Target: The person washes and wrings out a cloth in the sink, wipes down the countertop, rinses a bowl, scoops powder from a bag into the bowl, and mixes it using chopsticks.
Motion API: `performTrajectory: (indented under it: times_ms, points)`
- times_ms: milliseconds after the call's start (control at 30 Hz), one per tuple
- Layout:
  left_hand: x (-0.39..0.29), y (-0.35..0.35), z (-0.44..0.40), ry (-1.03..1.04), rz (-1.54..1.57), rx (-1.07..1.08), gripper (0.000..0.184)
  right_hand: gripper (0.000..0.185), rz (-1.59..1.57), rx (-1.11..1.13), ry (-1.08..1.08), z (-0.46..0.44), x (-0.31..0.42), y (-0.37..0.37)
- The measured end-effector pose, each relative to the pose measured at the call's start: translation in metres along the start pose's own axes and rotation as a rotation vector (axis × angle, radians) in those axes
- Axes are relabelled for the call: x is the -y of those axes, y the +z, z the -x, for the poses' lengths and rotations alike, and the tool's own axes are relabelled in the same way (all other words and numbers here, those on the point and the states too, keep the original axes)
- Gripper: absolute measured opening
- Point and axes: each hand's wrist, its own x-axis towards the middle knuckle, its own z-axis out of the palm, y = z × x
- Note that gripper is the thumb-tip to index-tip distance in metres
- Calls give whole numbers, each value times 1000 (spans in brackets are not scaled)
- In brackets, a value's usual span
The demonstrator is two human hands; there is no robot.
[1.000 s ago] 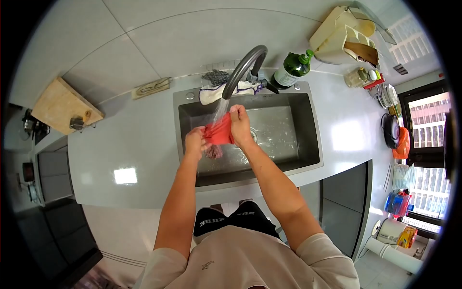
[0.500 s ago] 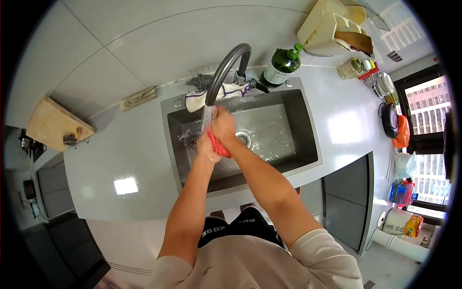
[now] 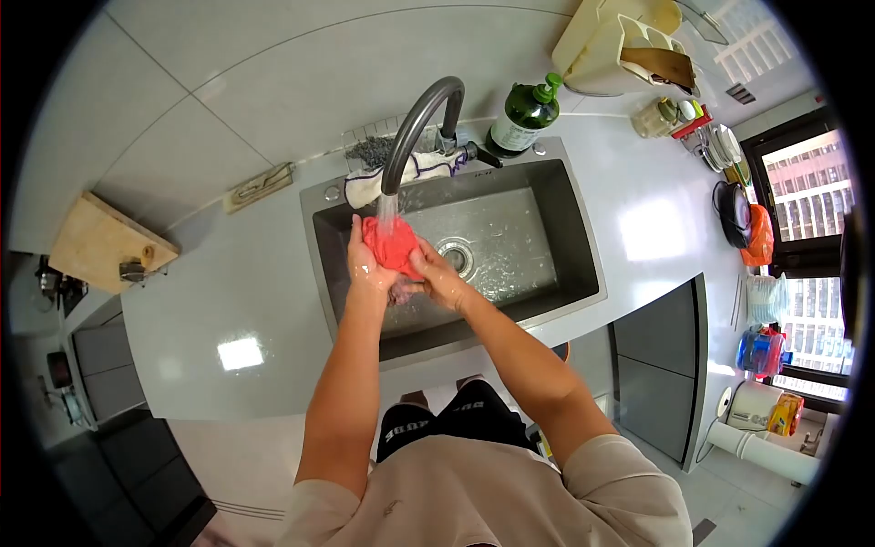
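Note:
Water runs from the curved grey faucet [image 3: 422,123] onto a wet red cloth [image 3: 390,244] over the sink [image 3: 576,232]. My left hand [image 3: 366,266] cups the cloth from the left and below, its fingers stretched along the side. From the right, my right hand [image 3: 441,276] grips the lower right edge of the cloth. The cloth is bunched but spread across both palms. Its underside and some of my fingers are hidden. Wet drops cover the basin floor around the drain [image 3: 455,259].
Behind the basin lie a white cloth with a dark edge [image 3: 365,189] and a grey scouring pad [image 3: 372,151]. A green pump bottle [image 3: 523,118] stands at the back right, near a cream utensil holder [image 3: 592,55]. A wooden board [image 3: 109,242] stands at the left.
The red cloth was squeezed tight between both hands under the stream. Now it is opened out on my palms, and my right hand has moved down, away from the faucet mouth.

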Motion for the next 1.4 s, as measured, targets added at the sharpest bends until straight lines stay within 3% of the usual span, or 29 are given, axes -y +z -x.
performTrajectory:
  times_ms: [33,100,133,167,233,267,300,333,367,400,433,467,500,567,600,667,700,800,833,933,1033,1067,1100,1167,1200,1233,1300,1400]
  points:
    - [1,-4,-2,1,1,-1,48,50,0,1,1,-3,-5,-2]
    - [1,-10,-6,67,-100,-129,47,42,78,-89,-366,-13,-10,-2]
    - [1,-26,-13,72,-100,-131,47,27,14,-139,-368,-12,1,2]
    - [2,-43,-19,65,-118,-113,42,27,12,-136,-367,-15,6,6]
    - [3,-36,-7,56,-141,-96,38,23,440,-137,-569,-19,10,14]
    - [4,-17,7,2,-225,-127,37,23,863,-268,-900,-7,11,26]
    - [5,-2,17,-53,-308,-158,36,23,862,-274,-902,9,15,45]
    - [-1,-36,-1,-248,-149,230,35,24,974,-272,-1003,23,14,64]
    - [12,-63,-23,-252,-148,232,35,26,1088,-267,-1102,26,11,76]
    - [28,-89,-42,-188,11,420,35,26,1144,-325,-1054,2,8,64]
    - [35,-59,-27,-120,-58,109,34,27,1201,-380,-1004,-23,4,51]
    - [43,-27,-11,-68,-142,-206,33,24,1073,-466,-712,-45,29,45]
    - [40,-22,-11,-66,-143,-207,33,21,932,-539,-425,-62,42,41]
    - [36,-11,-10,2,-192,-334,29,19,760,-567,-516,-60,33,43]
    - [20,-21,-22,-73,-185,-220,33,19,776,-480,-726,-42,22,49]
    - [-7,-50,-49,-63,-353,-322,33,21,804,-315,-1065,-10,-3,70]
    - [-2,-50,-44,-72,-396,-353,33,21,805,-312,-1060,-13,-3,71]
    - [37,-14,-6,13,-344,-292,28,17,963,-550,-403,-46,24,57]
    - [36,-15,-9,17,-343,-289,28,17,963,-547,-408,-53,29,49]
    - [29,-20,-15,152,-310,-178,28,24,749,-452,-938,-43,19,48]
    - [21,-30,-26,119,-385,-207,32,27,730,-414,-997,-25,-2,60]
    - [34,-33,-26,159,-265,-220,35,26,515,-396,-821,-28,3,58]
    - [38,-30,-26,168,-260,-220,35,26,516,-386,-823,-28,10,57]
    - [40,-27,-25,292,-82,-200,36,27,-33,-278,-568,-28,20,56]
    - [40,-27,-29,321,-71,-232,37,25,118,-304,-721,-36,22,58]
    - [37,-29,-33,325,-67,-237,37,25,121,-300,-716,-40,23,56]
    - [30,-29,-39,156,54,-314,31,24,-221,-263,-599,-42,29,58]
    - [27,-29,-38,168,130,-224,27,26,-279,-325,-541,-43,37,62]
